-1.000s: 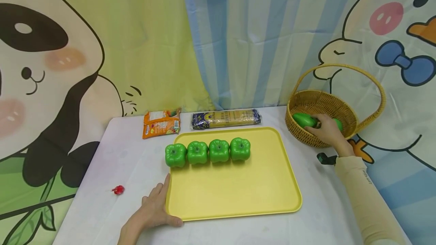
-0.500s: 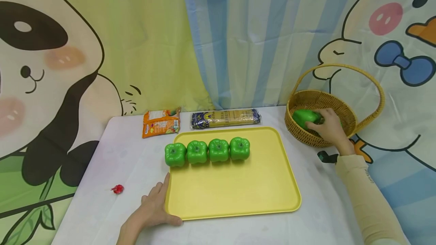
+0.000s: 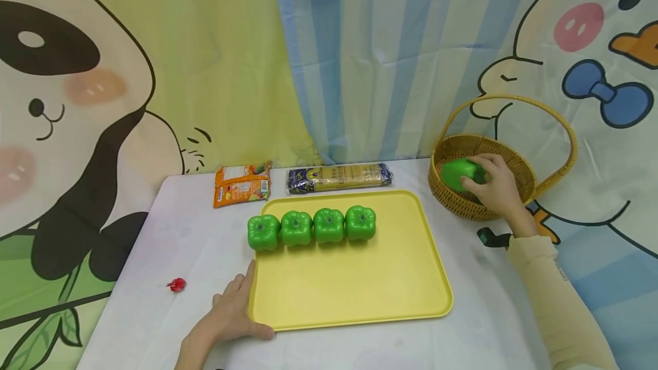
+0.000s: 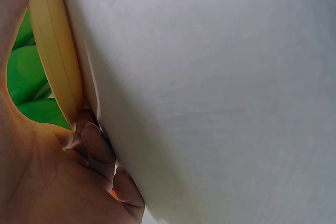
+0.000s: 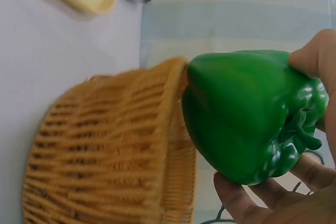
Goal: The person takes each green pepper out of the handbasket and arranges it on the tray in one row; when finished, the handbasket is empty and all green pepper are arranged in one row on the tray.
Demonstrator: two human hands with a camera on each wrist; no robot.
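Note:
My right hand (image 3: 496,186) grips a glossy green bell pepper (image 3: 459,175) at the mouth of the wicker basket (image 3: 452,201). In the right wrist view, thumb and fingers hold this bell pepper (image 5: 239,111) around its stem end, close by the basket's rim (image 5: 170,98). My left hand (image 3: 228,313) holds the near left corner of the yellow tray (image 3: 354,287), index finger along its left side and thumb along the front edge. The left wrist view has curled fingertips (image 4: 97,142) against the tray's rim (image 4: 55,45). Several green bell peppers (image 3: 329,225) stand in a row on the tray's far left part.
Behind the tray lie an orange snack packet (image 3: 243,184) and a long pack of noodles (image 3: 339,178). A small red item (image 3: 177,285) is on the white table (image 3: 139,324) at the left. The basket's tall handle (image 3: 560,121) arches over its opening. Printed curtains (image 3: 360,73) stand behind.
My right hand has raised the bell pepper from inside the basket towards its opening and turned it somewhat. My left hand and the row of bell peppers have stayed in place.

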